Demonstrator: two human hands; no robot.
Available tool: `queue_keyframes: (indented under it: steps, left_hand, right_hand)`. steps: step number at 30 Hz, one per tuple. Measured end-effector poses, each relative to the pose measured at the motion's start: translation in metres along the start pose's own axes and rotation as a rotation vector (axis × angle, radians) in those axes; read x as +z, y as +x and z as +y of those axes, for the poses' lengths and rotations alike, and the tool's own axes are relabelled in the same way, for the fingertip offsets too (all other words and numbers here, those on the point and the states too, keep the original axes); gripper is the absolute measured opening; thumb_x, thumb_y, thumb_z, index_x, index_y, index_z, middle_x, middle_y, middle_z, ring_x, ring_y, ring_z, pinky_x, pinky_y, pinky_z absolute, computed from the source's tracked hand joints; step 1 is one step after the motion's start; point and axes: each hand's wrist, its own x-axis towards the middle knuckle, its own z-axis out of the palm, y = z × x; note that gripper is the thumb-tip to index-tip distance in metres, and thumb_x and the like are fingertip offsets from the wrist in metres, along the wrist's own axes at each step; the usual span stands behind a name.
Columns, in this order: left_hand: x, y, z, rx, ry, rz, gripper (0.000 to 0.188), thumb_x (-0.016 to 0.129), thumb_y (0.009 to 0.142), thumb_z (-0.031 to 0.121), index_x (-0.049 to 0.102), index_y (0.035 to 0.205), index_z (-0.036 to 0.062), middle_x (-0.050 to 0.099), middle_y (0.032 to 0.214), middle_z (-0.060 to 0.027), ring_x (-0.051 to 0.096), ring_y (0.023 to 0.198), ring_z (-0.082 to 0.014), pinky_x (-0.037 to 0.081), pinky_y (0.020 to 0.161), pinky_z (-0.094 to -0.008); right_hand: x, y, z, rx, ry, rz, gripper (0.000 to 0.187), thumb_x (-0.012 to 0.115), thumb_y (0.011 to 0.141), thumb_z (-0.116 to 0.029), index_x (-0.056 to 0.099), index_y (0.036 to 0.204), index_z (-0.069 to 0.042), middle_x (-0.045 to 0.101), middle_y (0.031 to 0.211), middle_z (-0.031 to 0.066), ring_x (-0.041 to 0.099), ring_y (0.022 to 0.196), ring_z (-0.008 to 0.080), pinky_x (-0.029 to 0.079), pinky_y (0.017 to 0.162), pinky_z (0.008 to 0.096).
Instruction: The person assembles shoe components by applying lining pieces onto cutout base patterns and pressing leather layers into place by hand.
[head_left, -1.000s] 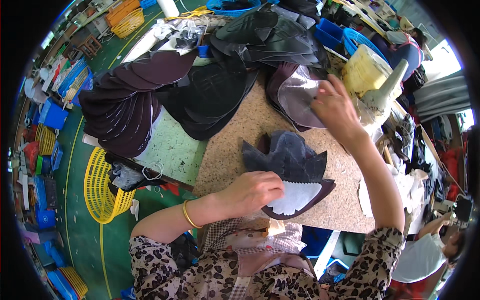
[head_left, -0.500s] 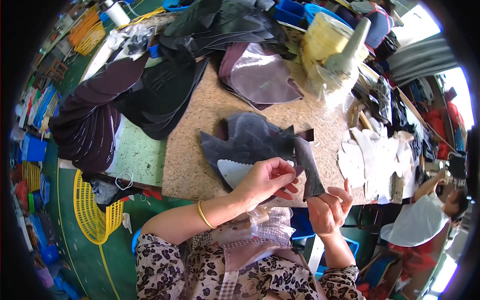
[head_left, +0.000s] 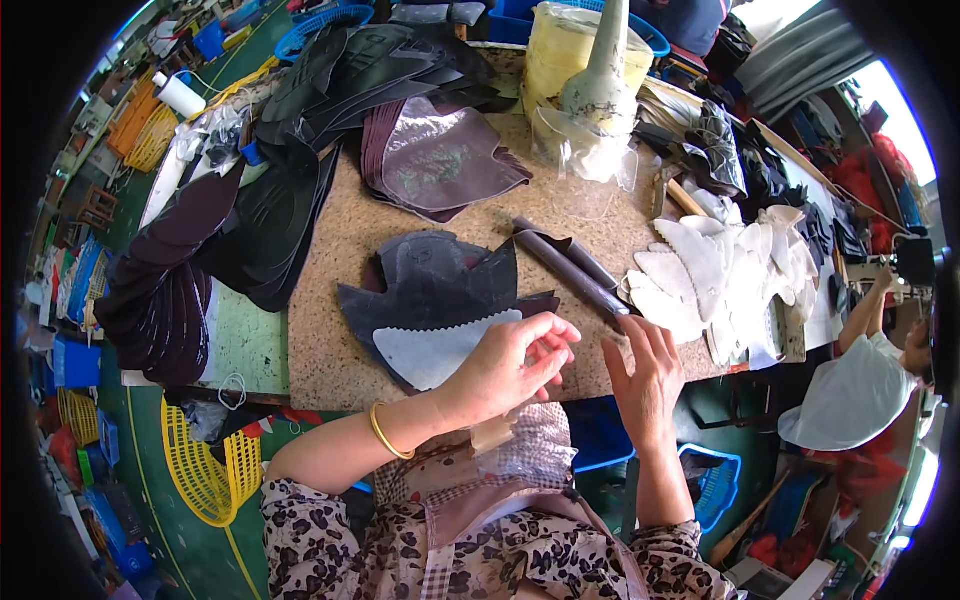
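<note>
Two bare hands work above a speckled table (head_left: 325,235). The left hand (head_left: 512,366) is released, its fingers loosely bent and slightly apart, and a gold bracelet (head_left: 385,435) circles its wrist. At nine o'clock from it lies a white piece (head_left: 435,352) with a zigzag edge, on top of a dark grey piece (head_left: 435,270) with pointed corners, which spreads toward eleven o'clock.

The right hand (head_left: 648,385) has its fingertips at the near end of a curled dark piece (head_left: 568,270), which stretches toward eleven o'clock from that hand; I cannot tell whether the fingers grasp it or only touch it.

At one o'clock from the right hand sits a heap of white pieces (head_left: 690,275). At twelve o'clock from the dark grey piece is a stack of shiny brown pieces (head_left: 440,155), and at two o'clock from that stack a pale cone (head_left: 602,75) stands upright.
</note>
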Motion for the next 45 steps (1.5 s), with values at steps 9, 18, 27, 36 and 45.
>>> queue_keyframes:
  steps: [9,18,27,36,45]
  left_hand:
    - [-0.044,0.069,-0.016,0.4,1.061,0.231,0.026,0.068,0.07,0.011,0.055,0.093,0.0069,0.049,0.093,-0.0088,0.046,0.093,-0.026,0.039,0.084,-0.0379]
    - [-0.045,0.088,0.003,0.432,1.063,-0.136,0.014,0.063,0.066,0.006,0.051,0.071,0.0105,0.049,0.08,-0.0027,0.047,0.088,-0.0226,0.037,0.077,-0.0352]
    - [-0.025,0.073,0.014,0.815,0.876,0.071,0.021,0.057,0.065,-0.006,0.045,0.075,0.0086,0.045,0.07,-0.0032,0.05,0.071,-0.0224,0.038,0.068,-0.0335]
    - [-0.042,0.049,0.018,0.444,0.518,-0.169,0.023,0.063,0.066,-0.008,0.047,0.079,0.0022,0.052,0.08,-0.0063,0.056,0.078,-0.022,0.045,0.07,-0.032]
    - [-0.031,0.035,0.017,0.493,0.576,0.065,0.026,0.065,0.068,-0.009,0.049,0.085,0.003,0.052,0.082,-0.0069,0.056,0.074,-0.0214,0.046,0.066,-0.0305]
  right_hand:
    - [0.018,0.017,0.012,-0.051,0.036,-0.077,0.025,0.071,0.069,-0.015,0.063,0.092,-0.009,0.056,0.084,0.0065,0.056,0.079,0.0262,0.048,0.063,0.0374]
    - [0.015,0.032,0.006,-0.122,0.021,-0.184,0.045,0.072,0.069,-0.029,0.06,0.108,-0.01,0.051,0.094,0.0085,0.053,0.084,0.0253,0.048,0.064,0.0372]
    - [0.011,0.033,0.004,-0.082,0.332,-0.022,0.028,0.074,0.062,-0.004,0.066,0.089,-0.006,0.056,0.083,0.0076,0.056,0.076,0.023,0.046,0.064,0.0319]
    - [0.012,0.034,0.006,-0.176,0.34,-0.151,0.039,0.073,0.06,-0.006,0.064,0.097,-0.009,0.059,0.094,0.0046,0.057,0.087,0.0243,0.049,0.071,0.0337]
    - [0.003,0.031,-0.017,-0.17,0.508,0.006,0.022,0.072,0.065,-0.003,0.065,0.086,-0.004,0.064,0.08,0.0029,0.06,0.075,0.0218,0.05,0.067,0.0313]
